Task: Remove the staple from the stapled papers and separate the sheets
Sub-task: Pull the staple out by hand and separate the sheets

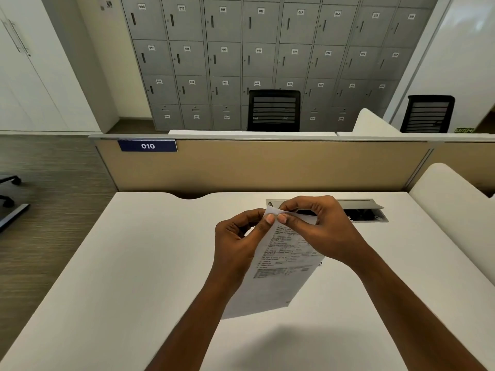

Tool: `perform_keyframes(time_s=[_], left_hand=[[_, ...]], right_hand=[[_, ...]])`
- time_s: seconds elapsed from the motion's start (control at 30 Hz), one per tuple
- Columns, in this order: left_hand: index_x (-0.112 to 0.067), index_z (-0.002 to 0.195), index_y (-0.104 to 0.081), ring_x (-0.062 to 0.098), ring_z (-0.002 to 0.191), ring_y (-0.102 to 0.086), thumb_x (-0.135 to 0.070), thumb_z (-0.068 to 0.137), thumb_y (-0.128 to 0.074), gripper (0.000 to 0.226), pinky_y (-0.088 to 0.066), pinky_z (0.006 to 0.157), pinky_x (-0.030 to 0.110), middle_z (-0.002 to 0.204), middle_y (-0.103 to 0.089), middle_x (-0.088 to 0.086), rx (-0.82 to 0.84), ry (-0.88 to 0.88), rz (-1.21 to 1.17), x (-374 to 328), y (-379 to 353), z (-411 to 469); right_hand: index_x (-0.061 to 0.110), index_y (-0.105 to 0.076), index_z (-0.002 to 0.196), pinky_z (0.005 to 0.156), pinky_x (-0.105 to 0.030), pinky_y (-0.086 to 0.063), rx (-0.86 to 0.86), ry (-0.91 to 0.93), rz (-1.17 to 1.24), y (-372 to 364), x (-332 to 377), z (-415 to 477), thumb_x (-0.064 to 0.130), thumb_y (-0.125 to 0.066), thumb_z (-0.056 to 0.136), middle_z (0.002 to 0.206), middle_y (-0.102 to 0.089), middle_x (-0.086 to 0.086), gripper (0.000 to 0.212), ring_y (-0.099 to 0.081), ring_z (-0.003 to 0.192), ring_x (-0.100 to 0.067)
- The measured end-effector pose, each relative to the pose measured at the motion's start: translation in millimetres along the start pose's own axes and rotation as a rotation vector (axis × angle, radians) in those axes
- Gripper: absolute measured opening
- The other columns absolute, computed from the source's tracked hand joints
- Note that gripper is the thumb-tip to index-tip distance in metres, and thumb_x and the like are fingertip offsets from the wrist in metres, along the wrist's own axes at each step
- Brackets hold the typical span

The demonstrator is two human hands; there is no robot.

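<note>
Printed white stapled papers point(278, 263) are held tilted above the desk, top corner folded back.

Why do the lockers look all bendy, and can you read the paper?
In the head view, the wide-angle lens bows the lockers and the desk edges outward; the stapled papers, pinched by the left hand and right hand, show print too blurred to read and cast a soft shadow on the desk.

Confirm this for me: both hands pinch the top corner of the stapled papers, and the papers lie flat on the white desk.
Not quite. The head view shows the left hand and right hand both pinching the top corner of the stapled papers, but the papers do not lie flat: they hang tilted above the white desk, casting a shadow on it.
</note>
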State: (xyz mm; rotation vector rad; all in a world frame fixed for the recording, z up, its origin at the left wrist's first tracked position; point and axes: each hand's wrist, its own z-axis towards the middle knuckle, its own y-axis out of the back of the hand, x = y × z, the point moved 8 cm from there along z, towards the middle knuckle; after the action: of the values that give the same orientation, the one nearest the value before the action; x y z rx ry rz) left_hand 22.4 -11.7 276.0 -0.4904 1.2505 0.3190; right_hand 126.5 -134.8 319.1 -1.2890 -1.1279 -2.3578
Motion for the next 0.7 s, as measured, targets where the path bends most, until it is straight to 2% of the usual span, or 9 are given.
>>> perform_keyframes(time_s=[0.27,0.47,0.63,0.7], left_hand=[[-0.022,0.104,-0.080,0.032,0.092,-0.076,-0.030,0.093,-0.069,0.018,-0.062,0.084,0.050,0.098,-0.080,0.008,0.029,0.020,0.012,-0.9,-1.1,-3.4],[-0.028,0.099,-0.081,0.031,0.092,-0.075,-0.028,0.092,-0.068,0.015,-0.062,0.083,0.043,0.099,-0.080,0.008,0.080,0.069,-0.051,-1.9,-3.4,-3.1],[-0.020,0.101,-0.081,0.033,0.094,-0.075,-0.021,0.089,-0.068,0.018,-0.061,0.084,0.041,0.102,-0.079,0.013,0.125,0.118,-0.129,1.5,-2.6,-1.2],[-0.017,0.102,-0.081,0.034,0.095,-0.075,-0.020,0.089,-0.067,0.019,-0.061,0.086,0.042,0.103,-0.078,0.014,0.140,0.127,-0.138,2.9,-2.8,-0.7]], right_hand=[[0.019,-0.078,0.093,0.070,-0.017,-0.052,-0.020,0.011,0.000,0.8,2.1,-4.3,0.032,-0.074,0.089,0.086,-0.075,0.010,0.014,-0.069,0.084,-0.013],[0.016,-0.077,0.096,0.067,-0.016,-0.050,0.006,0.008,0.038,-1.7,2.7,-6.2,0.032,-0.071,0.089,0.088,-0.074,0.008,0.018,-0.067,0.084,-0.010],[0.019,-0.074,0.092,0.071,-0.024,-0.054,0.076,-0.014,0.087,-6.9,3.1,-7.5,0.027,-0.069,0.093,0.087,-0.072,0.007,0.009,-0.066,0.087,-0.016],[0.023,-0.073,0.091,0.074,-0.032,-0.056,0.088,-0.015,0.058,-8.2,2.3,-6.7,0.029,-0.068,0.094,0.089,-0.071,0.007,0.008,-0.066,0.091,-0.017]])
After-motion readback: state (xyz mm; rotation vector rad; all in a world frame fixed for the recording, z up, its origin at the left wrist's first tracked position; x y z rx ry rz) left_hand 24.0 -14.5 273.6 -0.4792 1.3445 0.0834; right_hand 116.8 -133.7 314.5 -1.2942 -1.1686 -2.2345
